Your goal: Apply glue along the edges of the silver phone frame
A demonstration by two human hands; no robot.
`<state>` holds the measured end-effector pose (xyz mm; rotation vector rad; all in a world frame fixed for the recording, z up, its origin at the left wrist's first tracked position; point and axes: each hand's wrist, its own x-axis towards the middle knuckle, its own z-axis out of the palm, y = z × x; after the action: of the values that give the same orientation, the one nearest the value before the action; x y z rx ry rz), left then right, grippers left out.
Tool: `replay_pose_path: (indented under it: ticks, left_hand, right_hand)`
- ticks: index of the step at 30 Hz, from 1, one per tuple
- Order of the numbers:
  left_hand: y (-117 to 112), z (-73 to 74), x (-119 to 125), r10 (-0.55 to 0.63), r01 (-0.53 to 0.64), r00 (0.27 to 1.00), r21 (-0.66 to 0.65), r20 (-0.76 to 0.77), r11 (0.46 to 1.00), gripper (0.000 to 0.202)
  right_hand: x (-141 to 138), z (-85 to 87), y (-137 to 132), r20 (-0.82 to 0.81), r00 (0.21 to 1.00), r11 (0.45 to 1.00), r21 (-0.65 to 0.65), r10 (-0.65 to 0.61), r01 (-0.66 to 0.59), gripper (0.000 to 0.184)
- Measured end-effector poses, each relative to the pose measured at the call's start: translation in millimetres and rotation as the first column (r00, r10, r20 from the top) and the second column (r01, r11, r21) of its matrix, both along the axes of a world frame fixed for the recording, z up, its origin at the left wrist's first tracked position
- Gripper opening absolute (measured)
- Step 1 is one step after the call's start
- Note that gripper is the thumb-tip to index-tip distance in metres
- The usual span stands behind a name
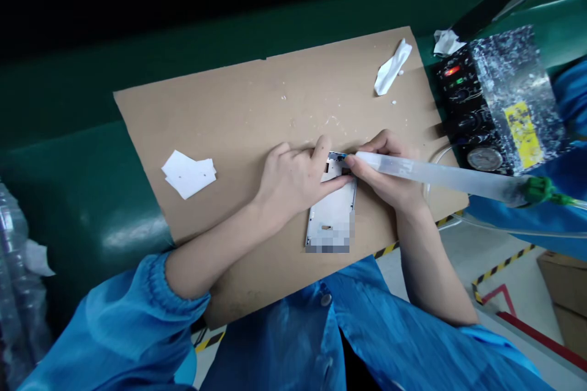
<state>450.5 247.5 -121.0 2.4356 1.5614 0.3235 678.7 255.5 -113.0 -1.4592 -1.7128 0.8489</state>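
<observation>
A flat silver phone frame [332, 214] lies on a brown cardboard sheet in front of me, its lower end blurred out. My left hand [293, 180] grips its upper left part, thumb stretched across the face and index finger along the top. At the upper right corner, my right hand [385, 171] is closed round the front of a translucent glue syringe [440, 174]. The barrel slants off to the right and ends in a green cap [539, 190] with a hose. Fingers hide the syringe's tip, so contact with the frame cannot be seen.
Folded white paper [190, 174] lies left on the cardboard [220, 110], a crumpled white tissue [393, 67] at upper right. A smeared dispenser box [509, 98] with a gauge stands on the green bench [92, 165]. Clear plastic wrap [21, 281] is at far left.
</observation>
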Motion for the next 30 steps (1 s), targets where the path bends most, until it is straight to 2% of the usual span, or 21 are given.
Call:
replay_pose_path:
  ticks: [11, 19, 30]
  left_hand:
    - [1.4, 2.7, 3.0, 0.002, -0.003, 1.0, -0.034, -0.019, 0.999, 0.079]
    - [1.0, 1.8, 2.8, 0.005, -0.005, 1.0, -0.028, 0.009, 1.0, 0.077]
    - [1.2, 4.8, 4.1, -0.002, 0.001, 1.0, -0.029, -0.02, 1.0, 0.08]
  right_hand:
    - [4.2, -6.6, 1.2, 0.006, 1.0, 1.0, 0.026, -0.007, 0.007, 0.042]
    - [2.4, -5.6, 2.1, -0.024, 0.999, 0.999, 0.021, -0.028, 0.028, 0.047]
    - [3.3, -6.2, 2.1, -0.022, 0.999, 0.999, 0.014, -0.034, 0.035, 0.038]
